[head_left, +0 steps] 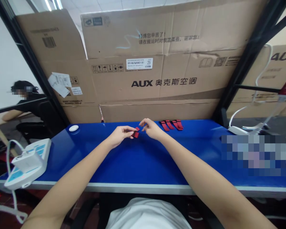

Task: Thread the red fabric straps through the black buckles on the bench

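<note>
My left hand (121, 135) is closed, with thumb and fingers pinching a small red and black strap piece (136, 134) just above the blue tabletop. Part of that strap is hidden behind the fingertips. Close by on its right hovers my right hand (150, 128), its fingers loosely bent and apart, with nothing visible in them. Several more red straps with black ends (171, 125) lie in a row at the back of the table, beyond my right hand.
A cardboard sheet (157, 92) stands along the table's (133, 165) back edge. At the left sits a white power strip (28, 165) with a charger; a white oval object (73, 128) lies behind it. Another person (30, 98) sits further left. Cables (238, 111) run at the right.
</note>
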`<state>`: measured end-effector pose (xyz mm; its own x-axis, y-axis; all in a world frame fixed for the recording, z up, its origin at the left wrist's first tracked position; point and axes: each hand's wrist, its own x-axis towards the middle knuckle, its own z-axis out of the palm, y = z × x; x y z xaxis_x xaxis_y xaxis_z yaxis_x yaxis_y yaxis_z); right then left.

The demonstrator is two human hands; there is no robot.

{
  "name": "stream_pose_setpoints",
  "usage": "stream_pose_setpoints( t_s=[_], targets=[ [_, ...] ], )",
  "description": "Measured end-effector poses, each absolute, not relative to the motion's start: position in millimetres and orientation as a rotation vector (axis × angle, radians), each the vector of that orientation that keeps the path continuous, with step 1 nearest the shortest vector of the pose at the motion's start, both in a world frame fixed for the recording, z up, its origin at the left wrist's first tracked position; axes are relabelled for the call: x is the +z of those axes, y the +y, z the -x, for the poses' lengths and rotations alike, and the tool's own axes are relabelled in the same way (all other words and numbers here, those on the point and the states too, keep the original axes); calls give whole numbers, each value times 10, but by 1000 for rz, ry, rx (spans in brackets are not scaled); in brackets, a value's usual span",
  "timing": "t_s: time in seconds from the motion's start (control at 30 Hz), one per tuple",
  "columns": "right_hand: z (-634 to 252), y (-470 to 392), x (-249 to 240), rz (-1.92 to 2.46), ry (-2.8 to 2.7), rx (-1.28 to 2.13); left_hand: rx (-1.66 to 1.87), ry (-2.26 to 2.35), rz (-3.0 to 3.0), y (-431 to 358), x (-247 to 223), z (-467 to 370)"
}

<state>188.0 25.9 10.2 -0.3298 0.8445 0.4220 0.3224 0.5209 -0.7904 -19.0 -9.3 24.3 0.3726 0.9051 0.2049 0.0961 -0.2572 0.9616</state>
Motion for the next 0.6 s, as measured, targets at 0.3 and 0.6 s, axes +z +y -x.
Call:
stream_pose_setpoints(
  t_s=[0.3,0.6],
  targets=[
    [-2013,441,-61,1307,-2178,448,923,928,-1746,-81,332,307],
    [-2048,482,21,1236,-1739,845,1201,1548,-1397,211,140,522]
  ],
)
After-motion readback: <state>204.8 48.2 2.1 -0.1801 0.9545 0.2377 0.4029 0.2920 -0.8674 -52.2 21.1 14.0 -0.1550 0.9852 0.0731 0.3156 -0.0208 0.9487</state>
